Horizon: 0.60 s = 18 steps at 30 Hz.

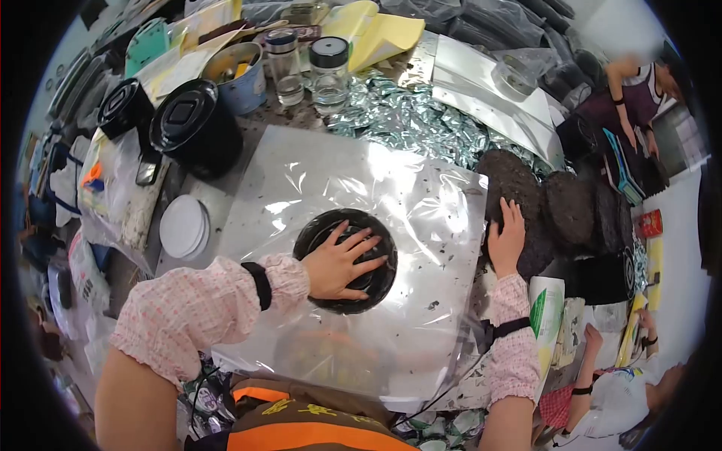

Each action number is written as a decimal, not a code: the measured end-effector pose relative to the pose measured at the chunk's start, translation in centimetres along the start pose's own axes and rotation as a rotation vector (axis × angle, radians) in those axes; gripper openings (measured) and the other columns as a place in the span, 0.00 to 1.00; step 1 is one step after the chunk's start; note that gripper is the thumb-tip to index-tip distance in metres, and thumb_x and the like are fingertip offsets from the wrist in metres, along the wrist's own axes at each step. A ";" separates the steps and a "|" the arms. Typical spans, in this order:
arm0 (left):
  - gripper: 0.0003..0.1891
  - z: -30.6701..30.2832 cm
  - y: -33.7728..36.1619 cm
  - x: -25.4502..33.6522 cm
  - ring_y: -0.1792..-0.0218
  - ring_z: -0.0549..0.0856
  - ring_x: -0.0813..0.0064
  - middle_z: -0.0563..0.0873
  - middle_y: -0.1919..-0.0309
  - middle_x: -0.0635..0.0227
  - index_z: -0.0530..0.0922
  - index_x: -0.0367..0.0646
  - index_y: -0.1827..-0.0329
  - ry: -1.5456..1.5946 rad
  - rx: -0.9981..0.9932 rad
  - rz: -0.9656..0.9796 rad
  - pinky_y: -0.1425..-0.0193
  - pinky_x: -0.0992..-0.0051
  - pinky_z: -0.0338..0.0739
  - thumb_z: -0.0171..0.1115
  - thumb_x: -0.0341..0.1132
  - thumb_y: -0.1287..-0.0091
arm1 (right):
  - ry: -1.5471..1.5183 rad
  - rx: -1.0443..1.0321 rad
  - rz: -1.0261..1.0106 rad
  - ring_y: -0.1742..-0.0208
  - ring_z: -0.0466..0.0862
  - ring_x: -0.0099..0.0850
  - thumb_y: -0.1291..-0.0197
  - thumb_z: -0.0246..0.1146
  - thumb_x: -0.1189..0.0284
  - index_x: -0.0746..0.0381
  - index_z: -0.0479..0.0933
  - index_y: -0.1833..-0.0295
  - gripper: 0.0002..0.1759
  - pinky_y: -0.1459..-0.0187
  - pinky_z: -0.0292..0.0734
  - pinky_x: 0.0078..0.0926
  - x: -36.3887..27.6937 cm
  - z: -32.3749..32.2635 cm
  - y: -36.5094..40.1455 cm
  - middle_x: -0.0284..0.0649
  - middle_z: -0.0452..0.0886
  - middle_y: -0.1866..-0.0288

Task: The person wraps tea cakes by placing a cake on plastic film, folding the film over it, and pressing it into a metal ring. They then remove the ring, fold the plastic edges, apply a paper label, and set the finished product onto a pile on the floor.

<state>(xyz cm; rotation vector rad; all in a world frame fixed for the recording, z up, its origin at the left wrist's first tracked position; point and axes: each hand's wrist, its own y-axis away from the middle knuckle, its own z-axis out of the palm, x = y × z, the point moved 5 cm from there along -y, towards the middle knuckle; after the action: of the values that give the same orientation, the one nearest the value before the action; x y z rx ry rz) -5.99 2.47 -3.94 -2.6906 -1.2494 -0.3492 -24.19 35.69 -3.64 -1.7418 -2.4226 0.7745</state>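
Nearest me, my left hand lies flat with fingers spread, pressing the clear plastic sheet down over a black round dish that sits under the sheet's middle. My right hand rests open, palm down, on a dark pressed cake at the sheet's right edge. White round lids lie just left of the sheet, black lidded canisters at its far left corner, and crumpled silver foil beyond its far edge.
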 end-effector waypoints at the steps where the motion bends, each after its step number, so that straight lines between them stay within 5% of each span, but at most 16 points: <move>1: 0.37 -0.2 0.0 0.0 0.21 0.60 0.48 0.63 0.23 0.50 0.69 0.51 0.24 0.017 -0.002 -0.002 0.21 0.37 0.47 0.57 0.63 0.31 | -0.069 0.023 0.037 0.26 0.71 0.50 0.36 0.62 0.76 0.61 0.73 0.29 0.28 0.26 0.63 0.43 0.3 0.2 -0.5 0.53 0.75 0.30; 4: 0.35 -1.1 0.1 -0.3 0.21 0.60 0.48 0.64 0.23 0.50 0.68 0.50 0.24 0.143 -0.002 -0.016 0.21 0.39 0.48 0.56 0.60 0.29 | -0.345 0.315 0.148 0.36 0.82 0.44 0.26 0.56 0.74 0.68 0.76 0.33 0.19 0.35 0.73 0.33 -2.0 -5.2 -2.4 0.52 0.83 0.38; 7: 0.27 -2.7 0.4 -1.3 0.23 0.65 0.52 0.71 0.28 0.47 0.70 0.45 0.27 0.628 0.147 -0.168 0.19 0.48 0.51 0.52 0.50 0.23 | -0.318 0.424 -0.013 0.36 0.82 0.40 0.24 0.52 0.75 0.72 0.73 0.32 0.20 0.36 0.75 0.31 -12.0 -13.7 -1.0 0.53 0.81 0.36; 10: 0.27 -5.4 4.5 -3.6 0.23 0.67 0.62 0.72 0.27 0.53 0.68 0.38 0.25 1.568 0.657 -0.249 0.18 0.62 0.54 0.44 0.47 0.18 | -0.400 0.230 -0.412 0.32 0.78 0.44 0.26 0.56 0.72 0.65 0.76 0.33 0.20 0.30 0.70 0.48 -21.5 -11.2 6.3 0.49 0.78 0.33; 12: 0.29 -6.3 6.4 -4.7 0.25 0.69 0.65 0.71 0.26 0.55 0.67 0.35 0.25 1.872 0.847 -0.355 0.18 0.63 0.57 0.43 0.49 0.18 | -0.372 -0.039 -0.652 0.29 0.76 0.47 0.36 0.62 0.73 0.62 0.78 0.34 0.23 0.27 0.66 0.54 -25.6 -7.3 11.7 0.48 0.79 0.34; 13: 0.28 -4.6 6.8 -6.1 0.25 0.69 0.64 0.69 0.25 0.55 0.66 0.36 0.23 1.599 0.852 -0.554 0.21 0.64 0.61 0.47 0.46 0.19 | -0.252 -0.269 -0.681 0.28 0.74 0.48 0.43 0.65 0.70 0.62 0.77 0.32 0.30 0.27 0.64 0.55 -26.0 -4.3 14.0 0.50 0.78 0.33; 14: 0.24 -3.6 7.4 -6.0 0.26 0.71 0.61 0.70 0.26 0.55 0.70 0.38 0.26 1.139 0.622 -0.586 0.24 0.65 0.65 0.55 0.33 0.24 | -0.290 -0.316 -0.626 0.26 0.72 0.48 0.45 0.68 0.64 0.60 0.75 0.30 0.35 0.26 0.62 0.56 -26.0 -3.7 14.7 0.53 0.75 0.30; 16: 0.25 -4.4 7.3 -4.6 0.28 0.73 0.56 0.73 0.29 0.56 0.74 0.39 0.31 0.614 0.591 -0.439 0.25 0.65 0.67 0.60 0.22 0.33 | -0.514 -0.497 -0.558 0.23 0.66 0.52 0.46 0.69 0.53 0.57 0.72 0.27 0.41 0.25 0.59 0.57 -25.7 -4.4 13.1 0.55 0.69 0.26; 18: 0.25 -4.7 7.4 -4.3 0.29 0.73 0.53 0.74 0.31 0.56 0.75 0.39 0.35 0.676 0.654 -0.455 0.25 0.65 0.68 0.60 0.19 0.37 | -0.453 -0.390 -0.558 0.21 0.62 0.55 0.45 0.69 0.47 0.57 0.70 0.25 0.45 0.24 0.55 0.58 -27.6 -6.4 9.7 0.56 0.64 0.23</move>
<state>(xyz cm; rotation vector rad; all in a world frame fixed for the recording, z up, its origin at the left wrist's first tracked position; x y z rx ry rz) -3.70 -6.51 -0.86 -1.5427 -1.3997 -0.6841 -3.70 15.39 4.32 -0.9137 -3.3183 0.7074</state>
